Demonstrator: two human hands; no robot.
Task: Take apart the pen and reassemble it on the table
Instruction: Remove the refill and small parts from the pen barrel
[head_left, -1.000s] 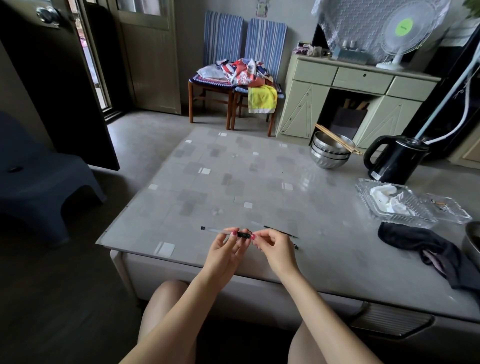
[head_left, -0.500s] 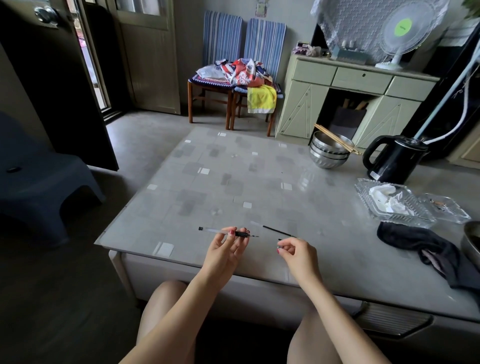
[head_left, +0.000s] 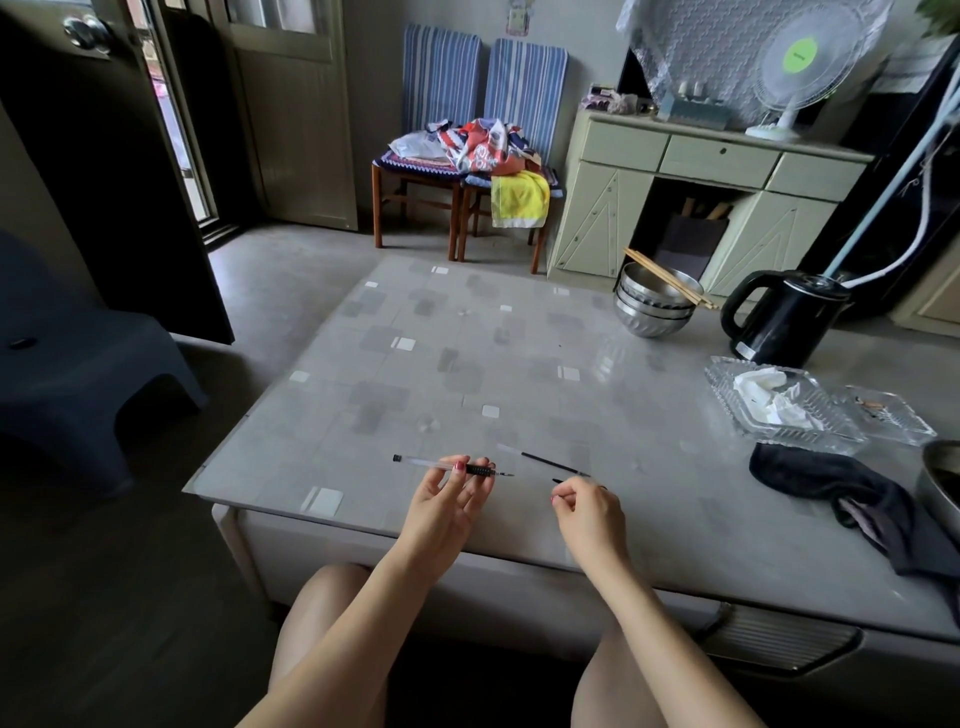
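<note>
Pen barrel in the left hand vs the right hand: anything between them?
Head view: nothing. Only bare tabletop shows between the pen barrel tip and the right hand. The thin refill lies just beyond that gap.

Table mid/left clear; bowls, kettle, trays crowd right.

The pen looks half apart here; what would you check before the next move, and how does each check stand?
1. Pen barrel held firmly in the left hand: ok, fingers pinch it near the black grip.
2. Refill within reach on the table: ok, it lies just beyond the right hand.
3. Right hand free to pick up: cannot tell, its fingers are curled, perhaps around a small part.
4. Tip piece present on the barrel: ok, a point shows past the grip.
5. Spring located: cannot tell, too small to see.
</note>
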